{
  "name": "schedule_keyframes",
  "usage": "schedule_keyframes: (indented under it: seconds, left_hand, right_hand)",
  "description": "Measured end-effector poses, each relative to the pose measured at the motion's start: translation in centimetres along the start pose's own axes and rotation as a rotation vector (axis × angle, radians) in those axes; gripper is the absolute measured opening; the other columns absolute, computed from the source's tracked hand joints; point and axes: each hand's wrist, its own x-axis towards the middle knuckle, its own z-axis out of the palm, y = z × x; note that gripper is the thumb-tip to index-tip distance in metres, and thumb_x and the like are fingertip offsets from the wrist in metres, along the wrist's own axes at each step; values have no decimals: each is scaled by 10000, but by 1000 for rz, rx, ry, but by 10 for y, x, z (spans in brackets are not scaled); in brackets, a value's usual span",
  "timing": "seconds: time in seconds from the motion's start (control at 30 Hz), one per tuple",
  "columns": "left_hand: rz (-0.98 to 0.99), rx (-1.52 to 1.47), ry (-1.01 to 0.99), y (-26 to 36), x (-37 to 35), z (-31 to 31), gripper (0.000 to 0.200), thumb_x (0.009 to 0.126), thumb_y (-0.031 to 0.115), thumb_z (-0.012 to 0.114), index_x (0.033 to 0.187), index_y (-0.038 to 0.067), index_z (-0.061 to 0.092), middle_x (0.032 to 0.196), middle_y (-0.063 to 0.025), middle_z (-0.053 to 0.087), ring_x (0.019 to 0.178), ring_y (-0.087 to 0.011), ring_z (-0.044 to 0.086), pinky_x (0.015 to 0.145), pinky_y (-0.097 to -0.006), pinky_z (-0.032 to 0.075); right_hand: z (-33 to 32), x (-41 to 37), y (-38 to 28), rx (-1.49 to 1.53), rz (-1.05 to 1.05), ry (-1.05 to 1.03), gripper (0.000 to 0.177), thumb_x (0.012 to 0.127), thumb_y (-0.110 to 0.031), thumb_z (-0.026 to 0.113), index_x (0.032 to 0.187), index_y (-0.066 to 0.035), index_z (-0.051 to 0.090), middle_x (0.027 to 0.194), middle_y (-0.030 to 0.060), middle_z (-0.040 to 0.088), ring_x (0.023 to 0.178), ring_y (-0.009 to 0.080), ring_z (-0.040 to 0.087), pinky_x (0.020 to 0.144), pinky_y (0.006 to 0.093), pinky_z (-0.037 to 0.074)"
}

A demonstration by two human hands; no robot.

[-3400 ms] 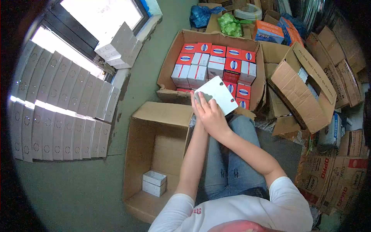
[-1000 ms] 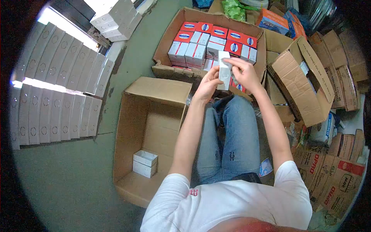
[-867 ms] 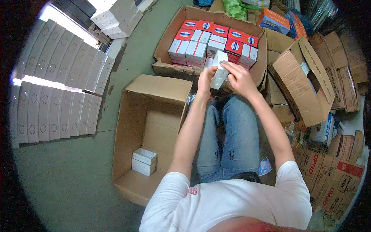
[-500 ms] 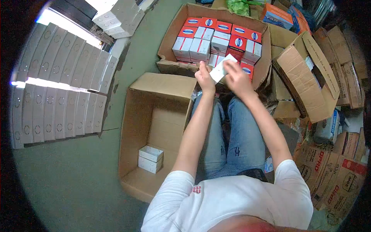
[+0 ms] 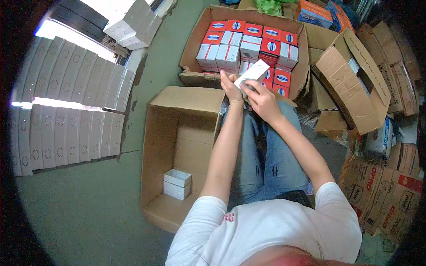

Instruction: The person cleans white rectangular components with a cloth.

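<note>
A long white box (image 5: 256, 72), slim and pale, is held slantwise in front of my knees, at the near edge of the full carton. My left hand (image 5: 232, 92) grips its lower left end, with a finger sticking up beside it. My right hand (image 5: 262, 101) closes on its lower right side. A small grey patch shows by the right fingertips; I cannot make out what it is. Beside my left forearm stands an open cardboard carton (image 5: 162, 128), tipped towards me, with white open-topped plastic boxes (image 5: 177, 189) stacked inside.
Ahead lies a carton (image 5: 188, 73) of red and white packages (image 5: 228, 54). White plastic boxes with round marks (image 5: 66, 137) stand in rows at left, others (image 5: 133, 26) behind. An opened carton (image 5: 344, 84) and printed cardboard (image 5: 386, 195) lie at right.
Both hands have come slightly nearer my body with the white box. My right hand has shifted left and down along it, so more of its upper end shows.
</note>
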Motion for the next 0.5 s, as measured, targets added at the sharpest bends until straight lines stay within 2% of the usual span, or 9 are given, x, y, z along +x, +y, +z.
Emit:
schedule_keyframes:
  seconds: [0.03, 0.13, 0.23, 0.27, 0.37, 0.4, 0.5]
  left_hand:
    - [-9, -6, -4, -5, 4, -6, 537, 941, 510, 327, 541, 161, 248, 494, 39, 317, 469, -101, 295, 479, -268, 263]
    - [-86, -135, 13, -17, 8, -8, 534, 929, 534, 333, 550, 163, 271, 506, 34, 342, 489, -108, 331, 490, -279, 286]
    - [-95, -83, 23, -12, 4, -2, 527, 922, 544, 335, 565, 158, 299, 513, 27, 365, 507, -113, 369, 506, -289, 319]
    - [-78, -45, -62, -7, 0, -2, 508, 923, 534, 341, 591, 151, 326, 512, 24, 375, 497, -114, 385, 509, -285, 338]
    - [-136, -169, 32, -4, 2, -1, 483, 927, 514, 355, 611, 149, 340, 518, 23, 376, 490, -112, 379, 505, -273, 336]
    - [-78, -129, 36, 3, -1, 1, 462, 933, 490, 367, 621, 150, 342, 516, 31, 350, 493, -103, 367, 492, -272, 317]
    - [-44, -7, 36, 6, -2, 2, 443, 937, 468, 372, 629, 155, 313, 519, 41, 312, 483, -92, 333, 479, -271, 299]
  right_hand:
    - [-1, 0, -2, -1, -49, -20, 402, 737, -3, 589, 1126, -98, 623, 1166, 57, 557, 953, 290, 589, 802, 385, 495]
    - [-12, 7, 11, -79, -10, -79, 428, 733, 8, 559, 1141, -107, 621, 1213, 37, 561, 921, 288, 591, 804, 377, 498]
    - [-14, 16, 38, -214, 98, 13, 432, 749, 3, 526, 1158, -102, 616, 1249, 28, 554, 894, 285, 586, 810, 370, 500]
    - [-14, 15, 45, -242, 115, -2, 448, 765, -4, 504, 1195, -95, 591, 1282, 36, 534, 889, 287, 563, 810, 357, 501]
    - [-9, 11, 28, -261, 56, -114, 489, 758, 18, 497, 1234, -76, 557, 1309, 38, 519, 907, 291, 540, 827, 343, 493]
    - [-8, 8, 18, -140, 27, -166, 528, 753, 39, 483, 1268, -71, 528, 1341, 44, 496, 904, 294, 526, 852, 329, 479]
    - [-16, 6, 10, -102, -35, -221, 538, 749, 51, 480, 1272, -65, 524, 1351, 45, 489, 895, 290, 525, 866, 323, 472]
